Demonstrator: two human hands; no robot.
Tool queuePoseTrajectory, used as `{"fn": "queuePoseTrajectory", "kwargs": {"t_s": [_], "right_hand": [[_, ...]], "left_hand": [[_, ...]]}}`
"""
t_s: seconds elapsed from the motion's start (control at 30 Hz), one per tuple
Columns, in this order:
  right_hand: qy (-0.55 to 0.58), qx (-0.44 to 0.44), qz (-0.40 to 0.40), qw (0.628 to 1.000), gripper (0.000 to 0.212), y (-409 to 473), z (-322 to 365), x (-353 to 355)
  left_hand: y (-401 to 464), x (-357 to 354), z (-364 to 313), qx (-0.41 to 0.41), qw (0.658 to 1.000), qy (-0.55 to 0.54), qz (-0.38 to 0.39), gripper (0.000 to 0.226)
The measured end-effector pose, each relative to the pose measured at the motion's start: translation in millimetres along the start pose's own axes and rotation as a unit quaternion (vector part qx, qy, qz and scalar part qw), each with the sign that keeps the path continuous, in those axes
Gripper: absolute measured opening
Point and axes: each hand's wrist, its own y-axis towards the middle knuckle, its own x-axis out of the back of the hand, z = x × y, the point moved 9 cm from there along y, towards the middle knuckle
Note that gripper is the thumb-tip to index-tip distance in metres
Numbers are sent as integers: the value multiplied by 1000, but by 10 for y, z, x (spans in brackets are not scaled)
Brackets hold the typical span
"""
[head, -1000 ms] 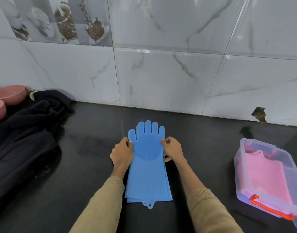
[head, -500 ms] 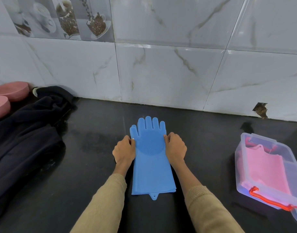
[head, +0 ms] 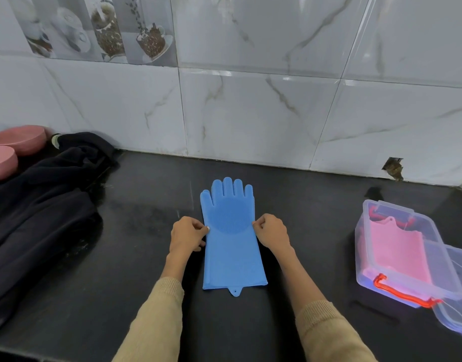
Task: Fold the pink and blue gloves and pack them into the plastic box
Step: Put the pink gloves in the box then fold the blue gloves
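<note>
The blue gloves (head: 232,246) lie flat and stacked on the black counter (head: 146,205), fingers pointing at the wall, cuff tab toward me. My left hand (head: 186,235) pinches the stack's left edge beside the palm. My right hand (head: 271,232) pinches the right edge at the same height. To the right stands the clear plastic box (head: 366,223) with a red handle. Folded pink gloves (head: 397,249) lie inside it. Its lid hangs open at the lower right.
A dark cloth (head: 39,205) is heaped on the left of the counter. Two pink bowls (head: 18,138) sit behind it by the tiled wall (head: 251,113). A broken hole (head: 393,168) shows in the wall at the right.
The two blue gloves, slightly offset a second ago, now lie squared up. Both hands have slid from the glove's finger bases down to the edges beside its palm.
</note>
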Motion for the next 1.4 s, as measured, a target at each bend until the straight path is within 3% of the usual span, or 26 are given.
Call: {"fn": "queuePoseTrajectory", "kwargs": {"t_s": [0.23,0.47,0.73,1.0,1.07,1.13,1.3,1.4], "right_hand": [[-13,-38,61,997,28,-98,-51,-36],[-82,-38,38,995,33,-194,41,-6],[-83,-42,61,994,34,-237,33,35],[-71,-87,55,992,25,-319,-279,164],[-35,-59,31,997,12,-340,-266,196],[-14,5,17,1000,4,-382,-200,228],[-147,190,42,970,18,-543,-21,198],[-202,234,71,949,27,-567,-2,205]], "left_hand": [[-73,10,-8,28,1000,-1,12,7],[-95,-24,-7,46,999,4,24,11],[-187,-70,-114,16,985,172,23,34],[-287,-313,-121,-3,995,31,95,13],[-324,-262,-156,-34,998,3,61,13],[-381,-189,-239,-104,993,41,22,14],[-537,-203,-400,-272,937,220,13,10],[-566,-267,-438,-334,892,302,31,20]]}}
